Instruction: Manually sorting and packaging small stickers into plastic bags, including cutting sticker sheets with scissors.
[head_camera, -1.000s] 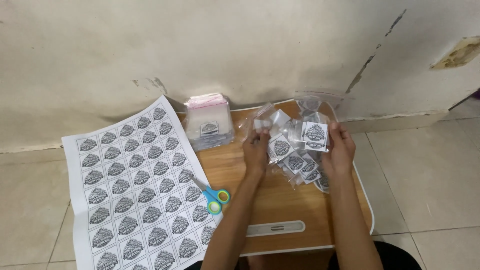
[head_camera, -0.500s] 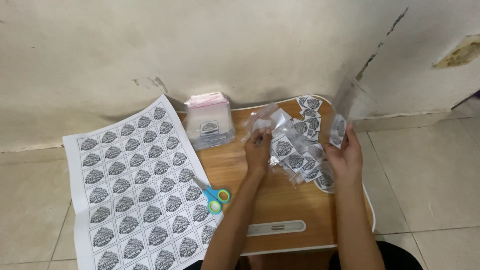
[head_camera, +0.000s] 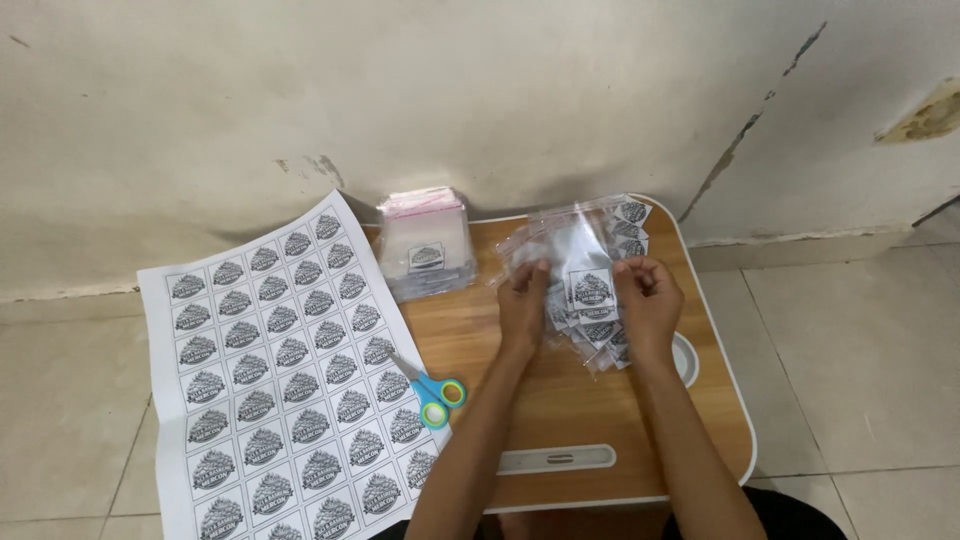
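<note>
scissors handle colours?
Scissors: one blue handle loop, one green with a yellow inner ring. Head view, the only one.

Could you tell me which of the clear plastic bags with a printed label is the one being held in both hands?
The clear bag between the left hand and the right hand, lifted over the loose pile; the stack of bags lies untouched beside it.

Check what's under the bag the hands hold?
Under the clear bag held by the left hand and right hand lies a pile of bagged labels on the wooden tray. The pile's middle is covered by bag and hands.
</note>
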